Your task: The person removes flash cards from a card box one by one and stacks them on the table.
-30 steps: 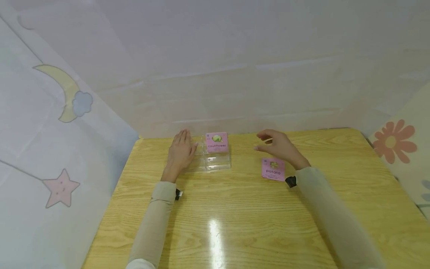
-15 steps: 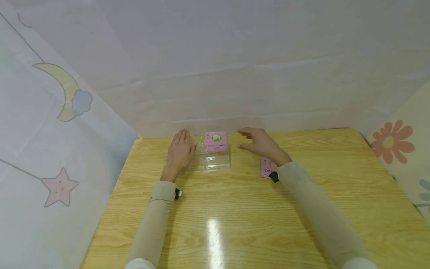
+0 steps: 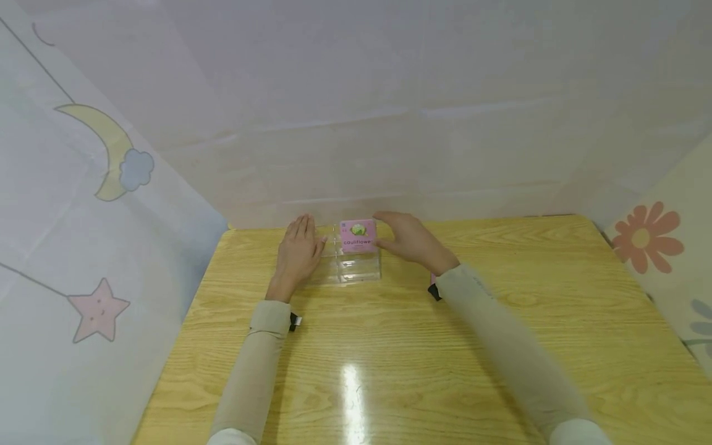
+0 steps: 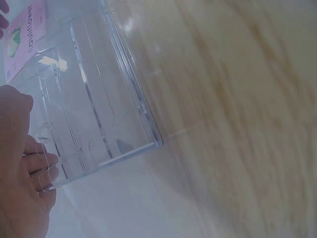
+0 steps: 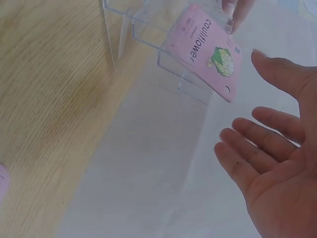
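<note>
A pink cauliflower card [image 3: 358, 236] leans on the upper right part of a clear tiered stand [image 3: 358, 271]. My left hand [image 3: 298, 252] rests on the stand's left side, fingers straight and thumb apart; in the left wrist view its fingertips [image 4: 47, 168] lie at the clear plastic edge. My right hand [image 3: 408, 238] has come up to the card's right edge. Its thumb and fingers are spread apart in the right wrist view, where a gap shows between the hand and the card. A second pink card [image 3: 432, 279] is mostly hidden under the right wrist.
The stand is at the far edge of a wooden table [image 3: 356, 334], close against a pale cloth backdrop [image 3: 356, 136]. Decorated side panels flank it, with a star [image 3: 102, 311] on the left and a flower [image 3: 645, 238] on the right.
My right hand has moved left from above the potato card to the cauliflower card, and its wrist now covers most of the potato card. The left hand has stayed in place.
</note>
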Tool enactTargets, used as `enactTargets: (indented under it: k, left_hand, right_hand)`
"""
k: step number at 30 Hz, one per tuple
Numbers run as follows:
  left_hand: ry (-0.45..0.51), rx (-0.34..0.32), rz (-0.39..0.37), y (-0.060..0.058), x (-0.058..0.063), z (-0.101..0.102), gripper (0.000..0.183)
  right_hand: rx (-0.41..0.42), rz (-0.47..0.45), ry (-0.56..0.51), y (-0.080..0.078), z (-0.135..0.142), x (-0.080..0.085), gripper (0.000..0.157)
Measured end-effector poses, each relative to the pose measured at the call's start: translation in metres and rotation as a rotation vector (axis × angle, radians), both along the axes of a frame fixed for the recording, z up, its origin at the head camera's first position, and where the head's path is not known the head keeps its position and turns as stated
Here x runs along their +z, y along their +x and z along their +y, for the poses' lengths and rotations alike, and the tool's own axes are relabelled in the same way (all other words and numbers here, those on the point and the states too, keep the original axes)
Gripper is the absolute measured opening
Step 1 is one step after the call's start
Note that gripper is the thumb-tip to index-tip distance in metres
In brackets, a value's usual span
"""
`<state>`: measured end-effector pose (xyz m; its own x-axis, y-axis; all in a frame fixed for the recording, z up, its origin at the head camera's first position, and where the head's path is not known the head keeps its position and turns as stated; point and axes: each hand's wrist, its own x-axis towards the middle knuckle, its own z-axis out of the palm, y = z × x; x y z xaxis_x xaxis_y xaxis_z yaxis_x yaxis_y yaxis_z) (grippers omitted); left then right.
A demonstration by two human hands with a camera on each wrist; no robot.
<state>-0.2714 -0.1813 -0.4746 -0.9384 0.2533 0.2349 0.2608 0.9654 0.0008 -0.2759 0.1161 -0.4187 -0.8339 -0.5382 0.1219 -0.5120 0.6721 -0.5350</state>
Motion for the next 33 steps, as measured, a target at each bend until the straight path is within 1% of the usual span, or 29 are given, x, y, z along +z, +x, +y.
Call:
enactTargets:
  k: [4,6,7,11,13,17,22,27,33]
  left_hand:
    - [0.000,0.003,-0.006,0.001,0.000,0.000,0.070]
    - [0.000,0.004,-0.008,0.001,0.000,-0.001,0.070]
    - [-0.002,0.005,-0.007,0.000,0.000,-0.001,0.070]
    - [-0.010,0.005,-0.002,0.000,-0.001,-0.001,0.070]
    - [-0.012,0.004,-0.001,-0.001,-0.002,-0.001,0.070]
    - [-0.010,0.006,0.001,0.000,-0.002,0.000,0.070]
    - [-0.017,0.005,0.015,0.001,-0.001,0.001,0.070]
    - [-0.007,0.002,0.023,0.001,0.000,0.001,0.069]
    - [-0.003,0.004,0.028,0.001,-0.001,0.002,0.070]
  right_hand:
    - [0.020,0.070,0.034,-0.001,-0.008,-0.003,0.064]
    - [0.036,0.109,0.047,-0.002,-0.012,-0.004,0.057]
    - [0.042,0.121,0.053,-0.002,-0.015,-0.004,0.057]
    - [0.052,0.163,0.097,-0.002,-0.024,-0.007,0.060]
    - [0.054,0.192,0.122,-0.001,-0.028,-0.009,0.066]
    - [0.058,0.252,0.157,-0.002,-0.036,-0.015,0.064]
    - [0.055,0.253,0.188,-0.002,-0.041,-0.018,0.064]
    - [0.052,0.293,0.216,-0.001,-0.043,-0.019,0.062]
    - [0.054,0.337,0.220,-0.003,-0.043,-0.020,0.054]
